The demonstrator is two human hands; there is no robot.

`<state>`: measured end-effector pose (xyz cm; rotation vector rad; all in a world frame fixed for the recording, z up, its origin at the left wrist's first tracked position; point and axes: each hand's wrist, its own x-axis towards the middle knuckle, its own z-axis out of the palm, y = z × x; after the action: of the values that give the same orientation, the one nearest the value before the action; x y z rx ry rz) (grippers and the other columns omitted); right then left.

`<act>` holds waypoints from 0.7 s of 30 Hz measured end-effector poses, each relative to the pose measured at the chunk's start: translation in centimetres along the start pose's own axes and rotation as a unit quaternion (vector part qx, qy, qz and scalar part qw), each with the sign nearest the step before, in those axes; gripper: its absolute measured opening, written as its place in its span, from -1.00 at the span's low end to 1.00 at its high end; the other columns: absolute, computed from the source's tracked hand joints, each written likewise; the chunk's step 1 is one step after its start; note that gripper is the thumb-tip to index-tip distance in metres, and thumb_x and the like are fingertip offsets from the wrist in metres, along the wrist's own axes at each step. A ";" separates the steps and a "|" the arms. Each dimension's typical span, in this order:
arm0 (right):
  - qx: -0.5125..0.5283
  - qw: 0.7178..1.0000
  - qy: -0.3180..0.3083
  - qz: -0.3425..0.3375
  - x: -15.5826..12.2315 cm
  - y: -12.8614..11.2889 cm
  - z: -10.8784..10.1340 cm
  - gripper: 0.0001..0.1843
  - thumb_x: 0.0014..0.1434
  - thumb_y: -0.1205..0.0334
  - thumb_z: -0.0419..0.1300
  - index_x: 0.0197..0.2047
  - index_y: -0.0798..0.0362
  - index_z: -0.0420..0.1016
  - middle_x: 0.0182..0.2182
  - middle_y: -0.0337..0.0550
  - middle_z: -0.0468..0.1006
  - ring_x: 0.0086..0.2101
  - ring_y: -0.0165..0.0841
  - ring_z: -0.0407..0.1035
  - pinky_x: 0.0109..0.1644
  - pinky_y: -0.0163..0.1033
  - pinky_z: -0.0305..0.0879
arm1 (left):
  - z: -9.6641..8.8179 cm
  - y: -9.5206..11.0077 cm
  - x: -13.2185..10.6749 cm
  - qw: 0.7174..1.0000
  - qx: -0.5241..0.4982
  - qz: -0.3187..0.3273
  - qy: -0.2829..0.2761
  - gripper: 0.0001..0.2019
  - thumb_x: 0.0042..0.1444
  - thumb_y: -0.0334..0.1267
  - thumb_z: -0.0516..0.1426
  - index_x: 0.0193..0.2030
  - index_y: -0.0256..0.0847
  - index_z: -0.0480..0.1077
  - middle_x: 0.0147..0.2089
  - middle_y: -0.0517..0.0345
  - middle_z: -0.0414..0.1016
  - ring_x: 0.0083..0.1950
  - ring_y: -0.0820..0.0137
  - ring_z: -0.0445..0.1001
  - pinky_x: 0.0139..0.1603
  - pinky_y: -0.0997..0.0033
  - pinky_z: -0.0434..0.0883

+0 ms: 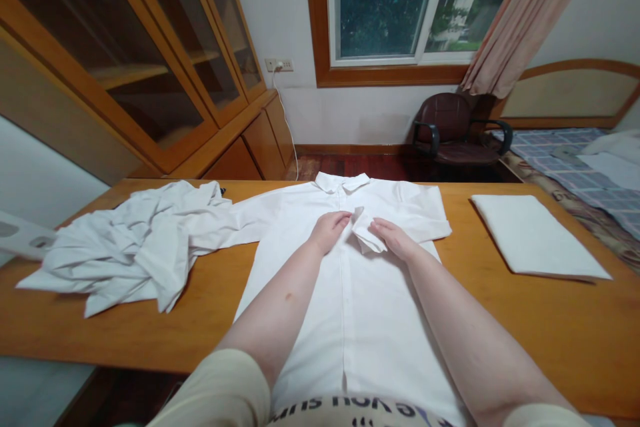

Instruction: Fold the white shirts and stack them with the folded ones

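A white button-up shirt [320, 293] lies front up on the table, its collar [343, 182] at the far side. One sleeve stretches left, and the other is folded in across the chest. The white shirt cuff [367, 235] stands raised and creased between my hands. My left hand [330, 230] has its fingers closed at the cuff's left edge; the fingertips are partly hidden. From the other side, my right hand [394, 238] pinches the cuff's right edge between thumb and fingers.
A crumpled pile of white clothing [130, 247] covers the left of the wooden table [540, 320], touching the outstretched sleeve. A flat, folded white cloth [535, 233] lies at the right. Beyond stand a glass-door cabinet [200, 140], an armchair [453, 127] and a bed [590, 153].
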<state>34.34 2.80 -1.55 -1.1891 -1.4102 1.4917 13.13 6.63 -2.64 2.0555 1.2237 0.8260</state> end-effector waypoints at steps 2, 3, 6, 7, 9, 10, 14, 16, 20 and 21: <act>-0.028 0.999 -0.028 -0.014 -0.3 -0.3 -0.4 -0.47 0.11 -0.16 0.08 -0.06 0.09 0.47 -0.16 -0.10 0.55 -0.18 -0.27 0.41 -0.09 -0.18 0.31 | -0.2 -0.3 -0.2 0.992 -0.128 0.018 0.000 -0.58 0.21 0.02 -0.07 -0.13 -0.21 0.47 -0.15 0.04 0.54 -0.08 0.29 0.46 0.02 0.30 0.33; -0.046 0.997 -0.055 -0.023 -0.5 -0.5 -0.6 -0.46 0.14 -0.17 0.05 -0.01 0.07 0.47 -0.08 -0.11 0.53 -0.10 -0.25 0.39 0.00 -0.15 0.28 | -0.3 -0.5 -0.2 0.985 -0.172 0.011 0.000 -0.55 0.19 0.06 -0.07 -0.22 -0.25 0.48 -0.25 0.05 0.54 -0.18 0.29 0.47 -0.07 0.32 0.36; -0.093 0.982 -0.153 -0.053 -1.0 -1.3 -0.8 -0.44 0.20 -0.18 -0.05 0.10 -0.06 0.44 0.11 -0.19 0.41 0.11 -0.25 0.25 0.17 -0.13 0.14 | -0.3 -0.8 -0.4 0.972 -0.230 -0.041 -0.017 -0.52 0.11 0.13 0.00 -0.43 -0.28 0.44 -0.44 0.12 0.48 -0.36 0.34 0.42 -0.26 0.37 0.35; -0.103 0.977 -0.175 -0.062 -1.1 -1.5 -0.8 -0.44 0.22 -0.18 -0.08 0.11 -0.09 0.43 0.14 -0.22 0.38 0.15 -0.27 0.20 0.21 -0.13 0.10 | -0.2 -0.9 -0.3 0.970 -0.234 -0.060 -0.027 -0.55 0.07 0.12 0.05 -0.43 -0.29 0.44 -0.45 0.14 0.47 -0.39 0.35 0.40 -0.30 0.39 0.33; -0.110 0.973 -0.189 -0.070 -1.2 -1.8 -0.8 -0.46 0.23 -0.16 -0.08 0.10 -0.10 0.44 0.16 -0.22 0.36 0.17 -0.29 0.18 0.24 -0.14 0.04 | -0.1 -0.9 -0.2 0.967 -0.230 -0.097 -0.041 -0.61 -0.03 0.07 0.16 -0.41 -0.30 0.46 -0.46 0.17 0.48 -0.41 0.37 0.39 -0.36 0.42 0.30; -0.105 0.975 -0.183 -0.069 -1.1 -1.8 -0.7 -0.47 0.23 -0.14 -0.06 0.09 -0.08 0.45 0.15 -0.19 0.37 0.15 -0.28 0.21 0.25 -0.12 0.04 | -0.1 -0.9 -0.1 0.966 -0.228 -0.114 -0.041 -0.64 -0.07 0.04 0.19 -0.41 -0.30 0.46 -0.47 0.19 0.48 -0.42 0.37 0.39 -0.37 0.43 0.28; -0.071 0.987 -0.137 -0.037 -0.5 -1.2 -0.3 -0.44 0.06 -0.05 0.22 0.09 0.02 0.44 0.08 -0.05 0.44 0.07 -0.23 0.31 0.21 -0.06 0.13 | -0.3 -0.8 0.3 0.944 -0.290 -0.155 -0.005 -0.73 -0.13 -0.07 0.24 -0.45 -0.28 0.43 -0.51 0.24 0.44 -0.47 0.42 0.36 -0.41 0.46 0.26; -0.095 0.986 -0.130 -0.031 -0.2 -0.7 -0.2 -0.35 -0.07 0.03 0.34 0.10 0.01 0.43 0.08 -0.05 0.44 0.04 -0.22 0.34 0.18 -0.06 0.18 | -0.5 -0.8 0.3 0.925 -0.340 -0.169 0.018 -0.75 -0.15 -0.11 0.25 -0.50 -0.26 0.38 -0.54 0.26 0.41 -0.52 0.46 0.33 -0.45 0.48 0.24; -0.169 0.979 -0.093 -0.067 -0.2 -0.2 -0.1 -0.32 -0.14 0.08 0.40 0.09 0.00 0.42 0.03 -0.04 0.48 -0.05 -0.24 0.40 0.10 -0.07 0.27 | -1.0 -0.6 0.4 0.868 -0.449 -0.198 0.072 -0.73 -0.22 -0.15 0.28 -0.57 -0.23 0.28 -0.61 0.31 0.33 -0.60 0.50 0.29 -0.52 0.49 0.23; -0.194 0.974 -0.074 -0.087 -0.3 -0.2 -0.1 -0.32 -0.13 0.07 0.39 0.09 0.01 0.42 0.01 -0.03 0.48 -0.07 -0.23 0.40 0.07 -0.07 0.29 | -1.1 -0.5 0.4 0.858 -0.467 -0.197 0.084 -0.73 -0.23 -0.16 0.28 -0.56 -0.22 0.27 -0.60 0.31 0.34 -0.58 0.49 0.31 -0.50 0.49 0.26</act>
<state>34.50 2.61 -1.28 -1.1616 -1.9203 1.2371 12.25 7.39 -2.24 0.9281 0.9763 1.1131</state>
